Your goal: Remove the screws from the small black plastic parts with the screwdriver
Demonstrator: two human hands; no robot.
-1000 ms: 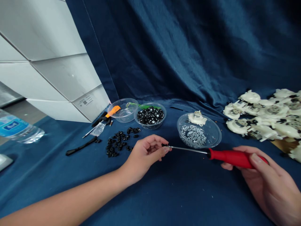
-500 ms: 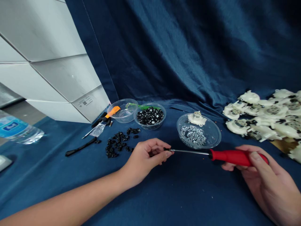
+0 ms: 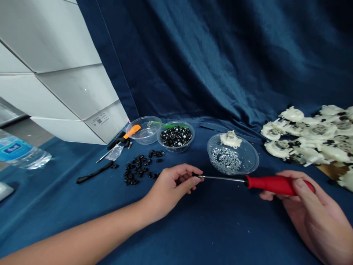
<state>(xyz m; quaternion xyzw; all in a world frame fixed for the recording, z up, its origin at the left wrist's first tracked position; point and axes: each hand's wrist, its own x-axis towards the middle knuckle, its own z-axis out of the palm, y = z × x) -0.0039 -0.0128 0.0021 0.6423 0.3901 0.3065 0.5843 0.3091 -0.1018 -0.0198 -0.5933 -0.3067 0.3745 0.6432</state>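
Observation:
My right hand (image 3: 311,206) is wrapped round the red handle of a screwdriver (image 3: 271,184), whose metal shaft points left. The screwdriver's tip meets a small black part (image 3: 195,175) pinched between the thumb and fingers of my left hand (image 3: 172,189); most of that part is hidden by the fingers. A clear bowl of silver screws (image 3: 226,160) stands just beyond the shaft, with a cream-white plastic piece (image 3: 231,140) resting in its far side. Small black parts (image 3: 136,167) lie loose on the cloth, left of my left hand.
Behind the loose parts stand a clear bowl of black pieces (image 3: 176,137) and another clear bowl (image 3: 146,137) beside an orange-ended tool (image 3: 134,130). Cream-white plastic assemblies (image 3: 311,134) are heaped at right. White boxes (image 3: 68,92) and a water bottle (image 3: 22,149) are at left.

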